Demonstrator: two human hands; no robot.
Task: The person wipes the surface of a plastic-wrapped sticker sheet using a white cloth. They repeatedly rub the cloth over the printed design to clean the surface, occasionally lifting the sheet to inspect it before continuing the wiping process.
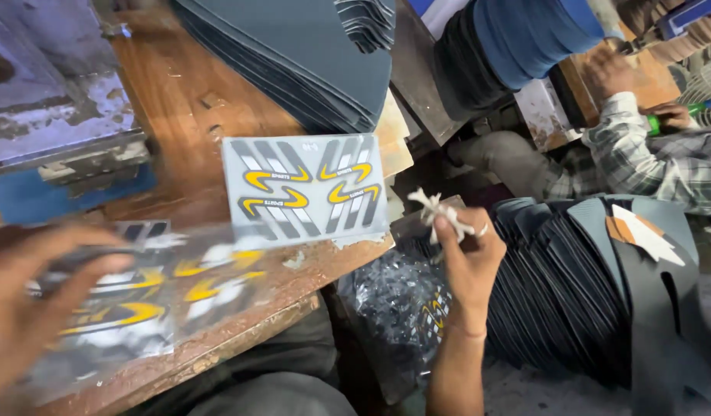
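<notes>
On the worn brown wooden workbench, a grey rectangular sheet printed with yellow, white and dark grey curved stripe shapes is lying flat near the bench's front right corner, untouched by either hand. Left hand is reaching in from the lower left, blurred; its fingers are lying over the near end of a second, glossy transparent sheet carrying the same yellow and white shapes. Whether the fingers are gripping that sheet or only pressing on it, I cannot tell because of the blur. This second sheet is sitting just in front of the grey one, on the bench's front edge.

Right hand is raised off the bench to the right, fingers closed in a narrow pinch on a small bundle of pale whitish strip scraps, which are sticking up above the fingertips.

Behind the grey sheet, a tall stack of dark grey flat cut panels is resting on the bench. Below the right hand, a dark plastic bag of printed offcuts is sitting beside a fanned stack of black cut pieces. Another person in a checked shirt sleeve is working at upper right, well apart.
</notes>
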